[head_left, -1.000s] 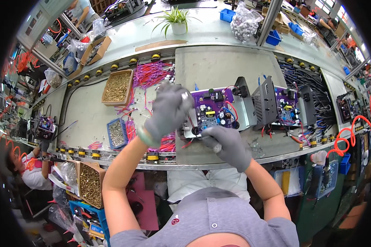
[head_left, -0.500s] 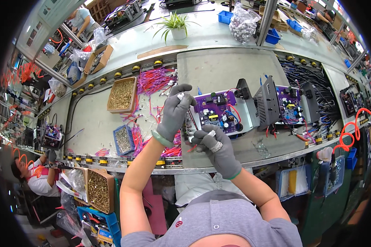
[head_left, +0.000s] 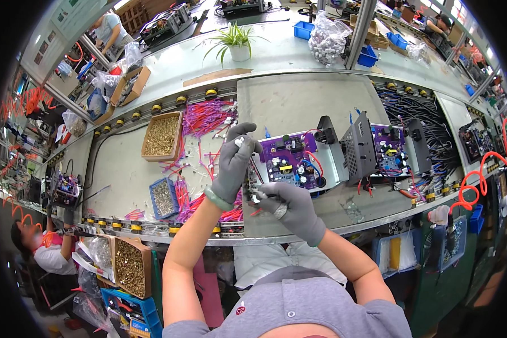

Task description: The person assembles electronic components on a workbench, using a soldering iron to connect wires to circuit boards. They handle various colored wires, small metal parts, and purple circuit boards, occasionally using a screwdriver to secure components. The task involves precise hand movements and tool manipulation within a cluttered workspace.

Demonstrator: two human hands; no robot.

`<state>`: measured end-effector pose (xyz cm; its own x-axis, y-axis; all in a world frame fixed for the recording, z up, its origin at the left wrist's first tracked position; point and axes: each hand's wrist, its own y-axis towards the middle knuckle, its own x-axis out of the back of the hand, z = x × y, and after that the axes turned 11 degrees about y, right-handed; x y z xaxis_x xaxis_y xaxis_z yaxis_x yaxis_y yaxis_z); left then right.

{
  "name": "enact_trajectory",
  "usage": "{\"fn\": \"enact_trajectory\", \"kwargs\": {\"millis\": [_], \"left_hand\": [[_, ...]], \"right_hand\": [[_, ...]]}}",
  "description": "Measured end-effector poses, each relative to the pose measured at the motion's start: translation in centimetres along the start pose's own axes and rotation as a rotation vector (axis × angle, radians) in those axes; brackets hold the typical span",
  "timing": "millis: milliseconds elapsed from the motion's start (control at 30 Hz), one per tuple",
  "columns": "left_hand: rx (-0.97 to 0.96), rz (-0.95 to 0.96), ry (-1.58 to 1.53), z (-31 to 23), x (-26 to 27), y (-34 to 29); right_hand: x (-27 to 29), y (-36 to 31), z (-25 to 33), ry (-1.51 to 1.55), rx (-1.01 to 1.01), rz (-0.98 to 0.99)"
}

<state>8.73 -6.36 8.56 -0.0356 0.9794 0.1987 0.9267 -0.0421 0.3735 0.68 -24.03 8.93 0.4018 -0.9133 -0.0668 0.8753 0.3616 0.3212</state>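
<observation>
My left hand (head_left: 234, 166), in a grey glove, is at the left end of an open metal chassis (head_left: 334, 163). Its fingers are curled closed, with a small white piece (head_left: 240, 141) showing among them. A purple circuit board (head_left: 290, 153) with red and blue wires lies in the chassis. At the chassis's near left corner, my gloved right hand (head_left: 294, 209) has its fingertips pinched together. Whitish wrapping (head_left: 280, 211) goes round one of its fingers. Small pale bits show at its fingertips; what it grips is too small to name.
A second unit with a perforated dark panel (head_left: 359, 147) stands to the right, before a heap of black cables (head_left: 419, 112). Leftward lie red-purple wires (head_left: 208, 119), a box of brass-coloured parts (head_left: 162, 136) and a blue tray (head_left: 164, 198). A co-worker (head_left: 53, 248) is at far left.
My right hand has moved left and slightly down, to the chassis's near left corner, and its fingers now point left. My left hand stays by the chassis's left end, still curled.
</observation>
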Motion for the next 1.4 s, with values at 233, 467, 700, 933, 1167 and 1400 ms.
{"fn": "enact_trajectory", "kwargs": {"millis": [233,467,700,933,1167,1400], "left_hand": [[-0.034,0.015,0.025,-0.5,0.2,-0.1],[-0.02,-0.013,-0.021,-0.6,0.0,-0.2],[-0.023,0.002,0.041,-0.8,0.1,0.0],[0.015,-0.004,0.017,-0.8,0.1,-0.3],[0.048,-0.035,-0.009,-0.4,0.0,-0.4],[0.045,-0.079,-0.074,-0.1,-0.5,-0.4]], "right_hand": [[0.6,1.6,0.7,-0.603,0.321,0.094],[2.0,2.5,0.4,-0.936,0.353,0.103],[2.9,3.8,0.7,-0.964,0.307,0.24],[3.6,4.1,0.4,-0.879,0.355,0.326],[3.6,4.4,0.3,-0.854,0.395,0.349],[2.5,5.6,0.3,-1.001,0.44,0.473]]}}
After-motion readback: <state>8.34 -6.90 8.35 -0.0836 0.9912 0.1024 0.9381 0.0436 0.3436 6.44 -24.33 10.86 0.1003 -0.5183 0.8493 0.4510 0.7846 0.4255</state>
